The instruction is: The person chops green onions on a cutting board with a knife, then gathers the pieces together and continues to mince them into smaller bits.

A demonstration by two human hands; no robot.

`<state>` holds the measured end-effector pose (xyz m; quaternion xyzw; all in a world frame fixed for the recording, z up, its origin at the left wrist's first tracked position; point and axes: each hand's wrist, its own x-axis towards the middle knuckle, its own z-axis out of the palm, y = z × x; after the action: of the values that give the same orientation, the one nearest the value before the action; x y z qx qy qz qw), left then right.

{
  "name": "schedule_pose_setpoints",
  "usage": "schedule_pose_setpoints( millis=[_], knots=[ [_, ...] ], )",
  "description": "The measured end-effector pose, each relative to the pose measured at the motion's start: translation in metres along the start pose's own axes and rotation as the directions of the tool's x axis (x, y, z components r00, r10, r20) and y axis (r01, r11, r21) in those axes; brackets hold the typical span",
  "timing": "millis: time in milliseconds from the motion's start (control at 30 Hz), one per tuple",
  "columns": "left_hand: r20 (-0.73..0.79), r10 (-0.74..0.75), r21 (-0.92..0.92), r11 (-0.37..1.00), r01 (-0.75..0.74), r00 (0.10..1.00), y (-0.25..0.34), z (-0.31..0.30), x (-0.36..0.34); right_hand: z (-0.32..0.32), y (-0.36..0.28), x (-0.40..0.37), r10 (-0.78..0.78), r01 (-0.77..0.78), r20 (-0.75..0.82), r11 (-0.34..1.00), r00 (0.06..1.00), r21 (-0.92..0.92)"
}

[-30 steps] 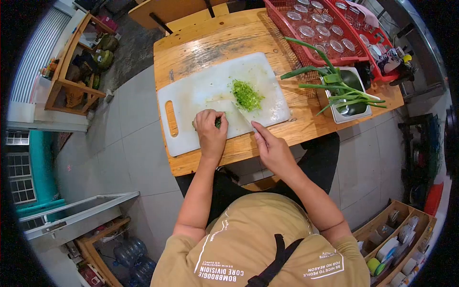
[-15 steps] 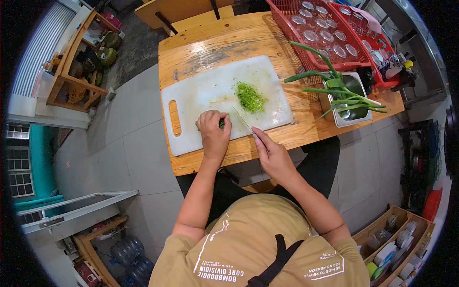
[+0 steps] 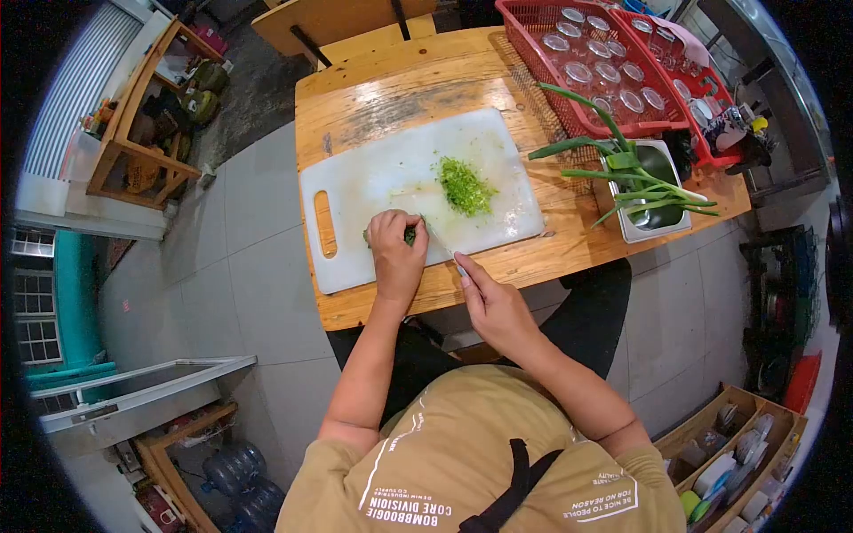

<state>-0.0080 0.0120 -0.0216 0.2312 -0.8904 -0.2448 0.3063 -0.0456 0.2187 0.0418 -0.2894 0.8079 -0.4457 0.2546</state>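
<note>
On a white cutting board (image 3: 355, 191), my left hand (image 3: 397, 253) is closed over a dark green bunch (image 3: 410, 235), which shows between its fingers and is mostly hidden under them. My right hand (image 3: 499, 306) grips a knife (image 3: 442, 242) by its handle. The blade points up and left, its tip close beside my left fingers. A pile of chopped greens (image 3: 466, 187) lies on the right half of the board. Long green onions (image 3: 640, 182) rest across a metal container (image 3: 658, 163) at the table's right end.
The board lies on a wooden table (image 3: 355, 102). A red basket (image 3: 577, 89) with several upturned glasses stands at the back right, beside another red basket (image 3: 711, 89). A wooden bench (image 3: 342, 27) is beyond the table. Black-clad legs are under the near edge.
My right hand has moved slightly left and toward my body with the knife. The blade tip is now nearer my left fingers. My left hand has barely moved.
</note>
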Motion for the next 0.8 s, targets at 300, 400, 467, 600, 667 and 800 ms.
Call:
schedule_pose_setpoints(
  millis=[300, 400, 467, 600, 667, 800],
  knots=[
    [0.030, -0.027, -0.028, 0.999, 0.028, 0.999, 0.000, -0.001, 0.000, 0.017, 0.014, 0.021, -0.096, 0.087, -0.038, 0.980, 0.995, -0.179],
    [0.004, -0.021, -0.032, 0.999, 0.021, 1.000, -0.001, -0.001, 0.001, 0.018, 0.009, 0.026, -0.095, 0.090, -0.080, 0.994, 0.992, -0.068],
    [-0.004, -0.017, -0.034, 0.999, 0.016, 1.000, -0.001, -0.001, 0.001, 0.010, 0.003, 0.018, -0.080, 0.078, -0.058, 0.996, 0.995, -0.033],
    [-0.002, -0.038, -0.045, 0.998, 0.038, 0.999, 0.003, -0.001, -0.001, 0.006, 0.007, 0.004, -0.065, 0.065, -0.039, 0.998, 0.997, -0.002],
    [-0.053, -0.002, -0.023, 1.000, 0.001, 0.999, 0.002, 0.000, -0.002, 0.004, 0.008, 0.002, -0.060, 0.060, -0.037, 0.998, 0.998, -0.001],
    [-0.023, -0.022, -0.013, 1.000, 0.022, 0.999, -0.001, -0.002, -0.003, 0.003, 0.009, 0.004, -0.056, 0.055, -0.003, 0.998, 0.998, -0.022]
  ],
)
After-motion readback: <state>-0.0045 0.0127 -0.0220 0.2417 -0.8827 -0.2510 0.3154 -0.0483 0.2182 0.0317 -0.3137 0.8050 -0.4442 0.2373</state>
